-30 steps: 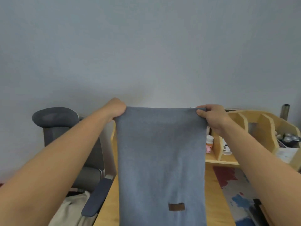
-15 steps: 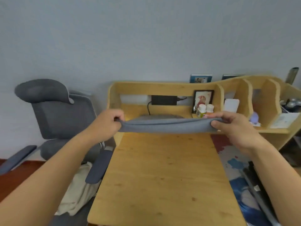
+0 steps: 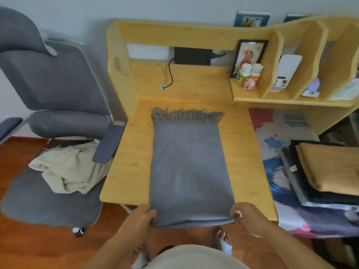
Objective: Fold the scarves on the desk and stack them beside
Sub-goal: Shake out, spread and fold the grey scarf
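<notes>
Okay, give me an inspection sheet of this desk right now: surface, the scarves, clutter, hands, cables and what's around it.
Surface: wooden desk, with a printed mat on its right part.
Job's things: grey scarf lies flat on the desk, fringe at the far end, near fold at the front edge. Stack of folded scarves lies on the right, a tan one on top.
Clutter: shelf holds two bottles, a pink figure and a framed picture.
Hands: left hand and right hand each pinch a near corner of the grey scarf.
Cables: black cable runs from a black box down to a hole in the desk.
Surroundings: grey chair on the left with a cream cloth on its seat; wood floor.
</notes>
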Demonstrator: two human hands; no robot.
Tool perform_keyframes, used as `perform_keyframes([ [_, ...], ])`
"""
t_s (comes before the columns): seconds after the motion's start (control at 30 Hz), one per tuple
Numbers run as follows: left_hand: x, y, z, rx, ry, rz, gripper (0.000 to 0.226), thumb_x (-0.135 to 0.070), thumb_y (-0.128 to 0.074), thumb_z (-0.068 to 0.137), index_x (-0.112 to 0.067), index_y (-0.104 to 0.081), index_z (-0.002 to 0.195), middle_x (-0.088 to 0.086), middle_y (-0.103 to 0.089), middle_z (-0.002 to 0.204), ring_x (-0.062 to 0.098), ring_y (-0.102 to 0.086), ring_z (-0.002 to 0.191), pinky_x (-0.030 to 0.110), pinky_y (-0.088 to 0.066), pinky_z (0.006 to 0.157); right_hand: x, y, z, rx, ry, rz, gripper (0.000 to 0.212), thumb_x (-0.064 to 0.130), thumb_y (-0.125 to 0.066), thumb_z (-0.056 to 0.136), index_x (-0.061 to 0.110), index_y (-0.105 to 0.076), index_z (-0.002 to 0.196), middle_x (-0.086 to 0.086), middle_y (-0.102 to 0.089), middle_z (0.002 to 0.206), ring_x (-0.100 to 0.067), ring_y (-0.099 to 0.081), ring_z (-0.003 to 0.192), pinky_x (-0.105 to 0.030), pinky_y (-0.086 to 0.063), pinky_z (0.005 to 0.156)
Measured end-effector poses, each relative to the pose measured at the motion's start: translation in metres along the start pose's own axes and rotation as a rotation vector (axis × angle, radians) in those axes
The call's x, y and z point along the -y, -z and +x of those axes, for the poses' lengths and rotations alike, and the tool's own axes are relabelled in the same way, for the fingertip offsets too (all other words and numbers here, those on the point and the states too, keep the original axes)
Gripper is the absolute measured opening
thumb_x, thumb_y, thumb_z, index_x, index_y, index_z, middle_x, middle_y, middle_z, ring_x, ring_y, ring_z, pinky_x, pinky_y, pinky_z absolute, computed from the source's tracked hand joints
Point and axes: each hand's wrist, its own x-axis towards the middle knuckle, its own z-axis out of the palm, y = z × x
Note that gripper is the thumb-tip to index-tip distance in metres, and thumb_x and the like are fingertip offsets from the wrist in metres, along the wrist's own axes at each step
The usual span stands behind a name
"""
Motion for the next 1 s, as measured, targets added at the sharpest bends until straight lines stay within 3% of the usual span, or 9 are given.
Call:
perform_keyframes([
  [0.07, 0.010, -0.013, -0.006, -0.043, 0.019, 0.019, 0.038, 0.000, -0.058, 0.069, -0.028, -0.033, 0.074, -0.012, -0.037, 0.083, 0.011, -0.033, 0.076, 0.035, -0.028, 0.060, 0.004, 0.003, -0.003, 0.102, -0.061, -0.114, 0.048, -0.002, -0.057, 0.080, 0.045, -0.051, 0.068, 0.014, -0.060, 0.086, -0.004, -0.056, 0.082, -0.011, -0.039, 0.069],
  [0.13, 0.000, -0.018, -0.010, -0.124, 0.198, -0.183, 0.027, -0.007, -0.062, 0.072, -0.024, -0.041, 0.075, -0.013, -0.039, 0.085, 0.012, -0.037, 0.076, 0.033, -0.029, 0.061, 0.009, -0.001, 0.002, 0.173, -0.096, -0.152, 0.040, 0.002, -0.057, 0.086, 0.039, -0.053, 0.073, 0.012, -0.058, 0.089, -0.010, -0.058, 0.087, -0.012, -0.040, 0.068],
  [0.23, -0.013, -0.027, -0.014, -0.307, 0.522, -0.606, 0.020, -0.002, -0.062, 0.071, -0.014, -0.049, 0.082, 0.002, -0.046, 0.092, 0.021, -0.042, 0.076, 0.041, -0.033, 0.064, 0.017, -0.015, 0.013, -0.011, -0.273, 0.015, 0.012, 0.019, -0.056, 0.095, 0.014, -0.064, 0.089, -0.007, -0.064, 0.095, -0.027, -0.060, 0.089, -0.029, -0.041, 0.069],
  [0.33, -0.016, -0.041, -0.018, -0.283, 0.667, -0.901, 0.036, 0.016, -0.051, 0.083, -0.018, -0.059, 0.075, 0.009, -0.056, 0.089, 0.026, -0.052, 0.078, 0.030, -0.044, 0.060, 0.009, -0.044, 0.016, -0.223, -0.655, 0.486, 0.054, 0.046, -0.059, 0.092, 0.002, -0.058, 0.123, -0.020, -0.063, 0.118, -0.039, -0.062, 0.102, -0.038, -0.051, 0.075],
  [0.43, -0.026, -0.043, -0.025, -0.251, 0.771, -1.140, 0.036, 0.025, -0.053, 0.084, -0.010, -0.056, 0.074, 0.007, -0.061, 0.077, 0.025, -0.057, 0.074, 0.023, -0.047, 0.056, -0.005, -0.082, 0.003, -0.106, -0.755, 1.191, 0.059, 0.058, -0.070, 0.086, 0.018, -0.057, 0.127, -0.007, -0.058, 0.125, -0.030, -0.060, 0.101, -0.048, -0.055, 0.082],
  [0.53, -0.034, -0.043, -0.021, -0.297, 0.845, -1.325, 0.022, 0.010, -0.053, 0.094, -0.008, -0.058, 0.083, 0.015, -0.067, 0.100, 0.031, -0.067, 0.094, 0.034, -0.054, 0.074, -0.009, -0.099, -0.004, -0.016, -0.638, 1.618, 0.058, 0.052, -0.067, 0.092, 0.018, -0.056, 0.137, -0.010, -0.060, 0.125, -0.025, -0.063, 0.096, -0.044, -0.051, 0.091],
  [0.63, -0.027, -0.050, -0.017, -0.369, 0.931, -1.435, 0.007, -0.009, -0.054, 0.103, -0.006, -0.053, 0.097, 0.019, -0.061, 0.112, 0.034, -0.065, 0.105, 0.042, -0.056, 0.083, -0.010, -0.097, 0.001, -0.090, -0.602, 1.765, 0.054, 0.044, -0.067, 0.092, 0.019, -0.057, 0.138, -0.009, -0.062, 0.135, -0.028, -0.063, 0.114, -0.043, -0.051, 0.097],
  [0.8, -0.010, -0.059, 0.005, -0.259, 1.007, -1.576, 0.054, -0.054, -0.068, 0.092, -0.015, -0.061, 0.129, 0.008, -0.070, 0.125, 0.030, -0.068, 0.114, 0.046, -0.059, 0.089, -0.006, -0.095, 0.004, -0.146, -0.641, 1.652, 0.037, 0.023, -0.064, 0.098, 0.009, -0.058, 0.132, -0.011, -0.068, 0.122, -0.027, -0.065, 0.110, -0.043, -0.053, 0.098],
  [1.0, -0.001, -0.055, 0.019, -0.149, 0.981, -1.490, 0.046, -0.035, -0.076, 0.089, -0.011, -0.063, 0.126, 0.012, -0.072, 0.122, 0.035, -0.069, 0.111, 0.055, -0.057, 0.093, -0.017, -0.088, 0.001, -0.173, -0.662, 1.576, 0.030, -0.005, -0.051, 0.098, -0.008, -0.055, 0.128, -0.024, -0.062, 0.132, -0.041, -0.060, 0.119, -0.053, -0.051, 0.101],
])
